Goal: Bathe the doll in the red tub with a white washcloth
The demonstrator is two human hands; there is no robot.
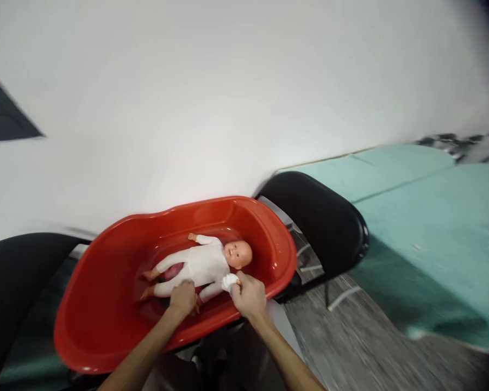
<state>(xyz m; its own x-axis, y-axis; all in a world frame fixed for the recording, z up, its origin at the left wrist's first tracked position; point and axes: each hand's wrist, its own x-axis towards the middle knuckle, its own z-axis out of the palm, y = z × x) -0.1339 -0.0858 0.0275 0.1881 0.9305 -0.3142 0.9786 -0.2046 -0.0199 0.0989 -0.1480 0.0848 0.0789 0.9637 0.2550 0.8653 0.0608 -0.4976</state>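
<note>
A baby doll (206,264) with a white cloth body lies on its back in a red baby bathtub (93,309), its bald head to the right and its feet to the left. My left hand (183,297) is closed at the doll's near hip, beside its near hand; the fingertips are hidden. Closer to the doll's head, my right hand (249,294) pinches a small bunched white cloth (229,282) above the tub's near side. A reddish round thing (173,271) shows between the doll's legs.
Black chairs stand at both ends of the tub, one on the right (313,217) and one on the left (20,271). Behind the tub rises a white wall (187,98). Green sheeting (432,228) covers a surface at the right, above a grey wooden floor (350,331).
</note>
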